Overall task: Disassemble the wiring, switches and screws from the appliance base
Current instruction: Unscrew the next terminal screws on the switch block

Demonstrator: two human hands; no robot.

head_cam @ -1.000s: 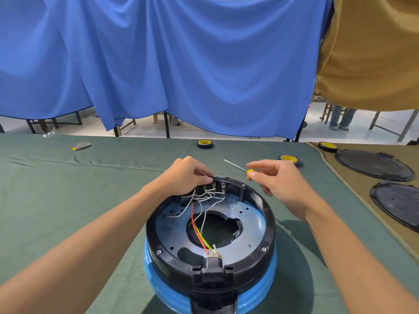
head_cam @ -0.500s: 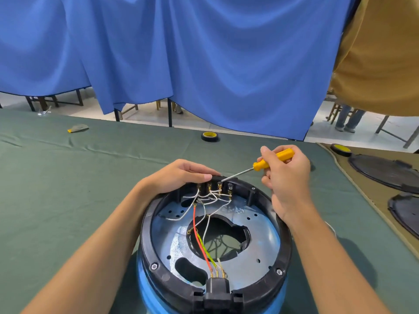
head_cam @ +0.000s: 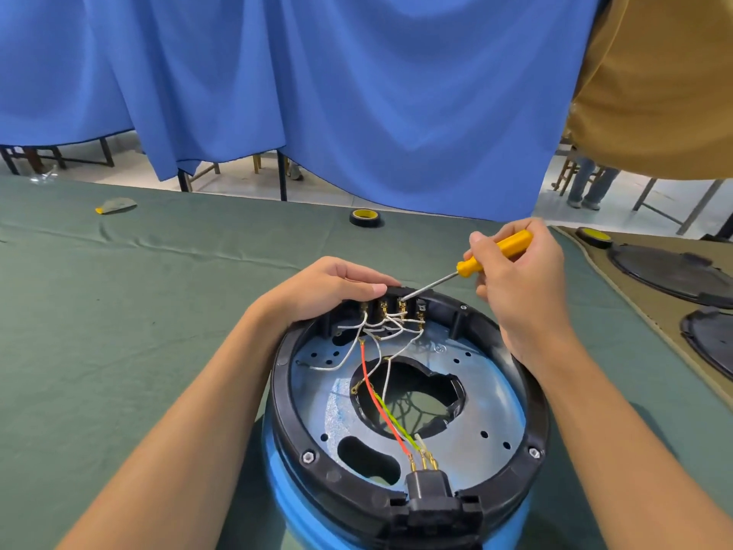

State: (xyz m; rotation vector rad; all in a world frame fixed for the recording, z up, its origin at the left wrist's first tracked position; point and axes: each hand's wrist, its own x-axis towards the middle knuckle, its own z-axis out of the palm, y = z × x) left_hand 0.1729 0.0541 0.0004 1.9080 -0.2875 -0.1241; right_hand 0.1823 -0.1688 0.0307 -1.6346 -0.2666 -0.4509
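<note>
The round appliance base, a black ring over a blue body, stands upside down on the green cloth in front of me. White wires run from a row of switch terminals at its far rim. Red and yellow-green wires lead to a black plug socket at the near rim. My left hand grips the far rim beside the terminals. My right hand holds a yellow-handled screwdriver, whose tip touches one terminal.
A tape roll lies on the green table beyond the base. A small grey-yellow item lies far left. Black round covers and another tape roll rest on the brown cloth at right. Blue curtain hangs behind.
My right hand turned the screwdriver and brought its tip down onto a switch terminal. My left hand stayed on the far rim. The view moved closer to the base.
</note>
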